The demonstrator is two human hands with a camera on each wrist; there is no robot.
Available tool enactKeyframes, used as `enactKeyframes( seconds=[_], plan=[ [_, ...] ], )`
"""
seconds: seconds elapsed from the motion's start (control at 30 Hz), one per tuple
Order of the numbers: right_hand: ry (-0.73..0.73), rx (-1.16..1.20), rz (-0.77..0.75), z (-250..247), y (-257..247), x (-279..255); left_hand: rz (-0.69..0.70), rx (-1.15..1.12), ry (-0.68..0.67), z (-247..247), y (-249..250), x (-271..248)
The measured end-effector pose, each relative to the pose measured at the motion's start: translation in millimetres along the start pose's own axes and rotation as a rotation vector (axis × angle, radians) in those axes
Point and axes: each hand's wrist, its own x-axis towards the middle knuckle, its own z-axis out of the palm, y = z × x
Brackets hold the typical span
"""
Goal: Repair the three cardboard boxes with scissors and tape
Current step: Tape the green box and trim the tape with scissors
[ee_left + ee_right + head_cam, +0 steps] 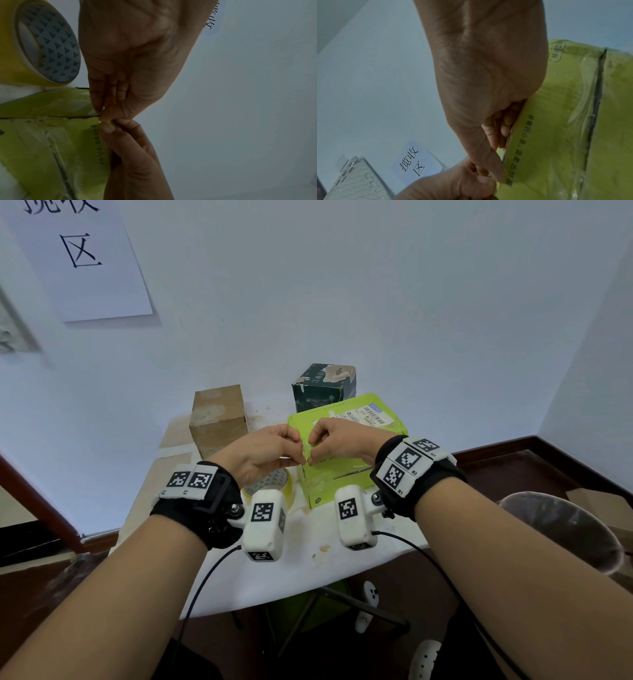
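Observation:
A lime-green box [352, 440] with a shipping label lies on the white table [274, 573]; old clear tape covers its side [42, 142] [573, 108]. My left hand [296, 455] [101, 115] and right hand [313, 451] [501, 175] meet at the box's upper front edge. Each pinches a small piece of yellowish tape [107, 122] against that edge. A yellow tape roll [274, 484] [34, 47] lies on the table under my left hand. A brown cardboard box [219, 419] stands to the left, a dark green box [323, 386] behind. Scissors are not visible.
A wall runs just behind the boxes, with a paper sign [78, 258] at upper left. A waste bin lined with a plastic bag [561, 529] stands on the floor to the right of the table. Camera cables hang from both wrists.

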Motion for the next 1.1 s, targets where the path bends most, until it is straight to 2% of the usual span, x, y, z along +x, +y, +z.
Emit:
enactKeyframes(
  seconds=[1.1],
  plan=[
    [0.006, 0.039, 0.014, 2.0, 2.3, 1.8, 0.02, -0.043, -0.002, -0.6, -4.7, -1.6]
  ],
)
